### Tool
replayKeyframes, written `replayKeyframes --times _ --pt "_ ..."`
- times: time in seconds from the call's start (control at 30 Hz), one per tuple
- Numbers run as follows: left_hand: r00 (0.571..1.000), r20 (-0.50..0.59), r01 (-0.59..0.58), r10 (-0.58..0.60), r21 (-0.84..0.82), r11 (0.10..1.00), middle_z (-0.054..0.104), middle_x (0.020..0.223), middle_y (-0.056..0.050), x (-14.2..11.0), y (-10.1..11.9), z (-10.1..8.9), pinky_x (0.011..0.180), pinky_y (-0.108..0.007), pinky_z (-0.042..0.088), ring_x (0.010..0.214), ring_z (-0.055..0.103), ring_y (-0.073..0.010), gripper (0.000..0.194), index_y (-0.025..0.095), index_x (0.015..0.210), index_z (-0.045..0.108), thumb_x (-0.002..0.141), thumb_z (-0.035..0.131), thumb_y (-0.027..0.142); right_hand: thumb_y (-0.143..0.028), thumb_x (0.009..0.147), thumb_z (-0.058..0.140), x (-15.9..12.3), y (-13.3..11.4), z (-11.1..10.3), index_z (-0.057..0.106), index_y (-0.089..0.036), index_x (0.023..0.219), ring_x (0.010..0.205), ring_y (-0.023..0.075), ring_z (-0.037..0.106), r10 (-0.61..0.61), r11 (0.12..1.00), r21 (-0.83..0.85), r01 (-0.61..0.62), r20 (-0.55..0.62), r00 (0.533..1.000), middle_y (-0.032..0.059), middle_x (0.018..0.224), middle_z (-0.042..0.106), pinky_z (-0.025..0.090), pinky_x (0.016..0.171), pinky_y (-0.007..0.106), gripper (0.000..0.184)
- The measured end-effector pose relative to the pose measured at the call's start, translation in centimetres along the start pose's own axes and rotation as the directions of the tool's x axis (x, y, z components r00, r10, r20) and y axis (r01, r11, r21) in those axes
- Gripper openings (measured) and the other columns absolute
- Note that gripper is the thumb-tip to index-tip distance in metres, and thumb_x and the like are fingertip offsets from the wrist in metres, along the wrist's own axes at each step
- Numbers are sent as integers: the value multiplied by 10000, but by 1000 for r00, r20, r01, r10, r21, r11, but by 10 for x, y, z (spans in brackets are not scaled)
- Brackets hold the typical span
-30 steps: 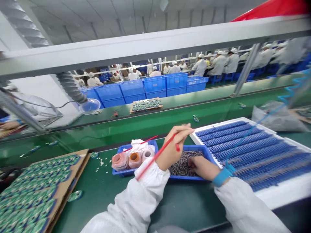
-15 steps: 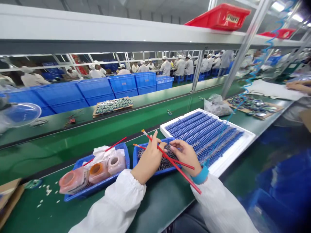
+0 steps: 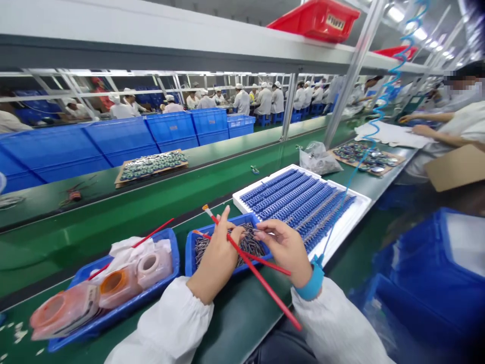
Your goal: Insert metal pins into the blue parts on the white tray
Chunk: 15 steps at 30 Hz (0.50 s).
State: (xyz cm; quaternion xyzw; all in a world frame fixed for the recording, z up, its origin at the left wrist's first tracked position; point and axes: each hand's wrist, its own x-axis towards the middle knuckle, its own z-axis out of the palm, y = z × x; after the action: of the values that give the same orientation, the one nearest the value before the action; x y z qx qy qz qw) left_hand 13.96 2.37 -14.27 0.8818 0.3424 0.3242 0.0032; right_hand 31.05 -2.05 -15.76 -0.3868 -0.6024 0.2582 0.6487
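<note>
My left hand point(image 3: 215, 253) is closed, with a long red-handled brush point(image 3: 261, 280) passing through its fingers, bristles up and left. A second red brush point(image 3: 275, 266) crosses under the first; I cannot tell whether it is gripped too. Both hands are over a small blue bin point(image 3: 189, 260) filled with small dark metal pieces point(image 3: 252, 245), perhaps screws or pins. My right hand point(image 3: 290, 247), with a blue wrist strap point(image 3: 311, 280), has thumb and fingertips pinched at the bin's right side. Whatever is in that pinch is too small to name.
A blue tray point(image 3: 175, 253) at left holds tissue, several bottles point(image 3: 119, 285) and a red stick point(image 3: 151, 233). Behind my right hand lies a white foam tray point(image 3: 364, 202) with rows of blue parts point(image 3: 295, 194). A blue coiled cord point(image 3: 384, 96) hangs at right. A co-worker point(image 3: 462, 111) sits beyond.
The view has turned to the right, so the bench and trays appear farther left. Both hands stay over the bin, the left still with the brush, the right still pinched.
</note>
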Motion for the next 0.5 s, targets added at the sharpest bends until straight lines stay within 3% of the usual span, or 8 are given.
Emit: replayKeyframes --times 0.1,0.2,0.33,0.43,0.5 --pt "996 -65 61 -64 -41 997 589 1049 -119 -3 -5 4 1112 -534 360 1409 345 -300 285 174 999 631 963 354 231 -234 976 500 -6 -17 -15 663 -150 985 847 188 579 -56 987 -152 57 10 998 49 959 570 501 756 270 183" --pt "982 -108 144 -154 -96 985 585 1136 -143 -6 -7 8 1107 -547 363 1411 338 -326 270 188 977 634 936 398 314 -212 1001 467 -12 -23 -45 647 -159 968 835 174 563 -86 943 -325 76 -16 996 27 931 568 457 745 262 190" --pt "949 -82 288 -305 -176 941 541 1303 -183 -8 -5 15 1090 -584 369 1392 359 -368 311 179 963 625 900 419 404 -262 1007 495 -10 -11 -113 648 -157 988 798 181 567 -106 835 -550 28 -112 988 23 927 577 431 683 268 186" --pt "906 -96 387 -412 -205 899 505 1390 -145 -10 -6 23 1113 -595 335 1388 366 -360 285 208 928 634 869 454 421 -314 976 483 0 1 -167 662 -135 987 776 218 589 -110 740 -673 -13 -139 984 49 931 593 452 680 304 254" --pt "890 -93 425 -447 -193 884 495 1414 -111 -12 -9 27 1130 -605 302 1396 350 -360 248 228 884 652 847 491 414 -345 952 475 9 7 -191 667 -127 961 752 238 593 -98 686 -727 -25 -127 987 60 901 602 467 671 321 291"
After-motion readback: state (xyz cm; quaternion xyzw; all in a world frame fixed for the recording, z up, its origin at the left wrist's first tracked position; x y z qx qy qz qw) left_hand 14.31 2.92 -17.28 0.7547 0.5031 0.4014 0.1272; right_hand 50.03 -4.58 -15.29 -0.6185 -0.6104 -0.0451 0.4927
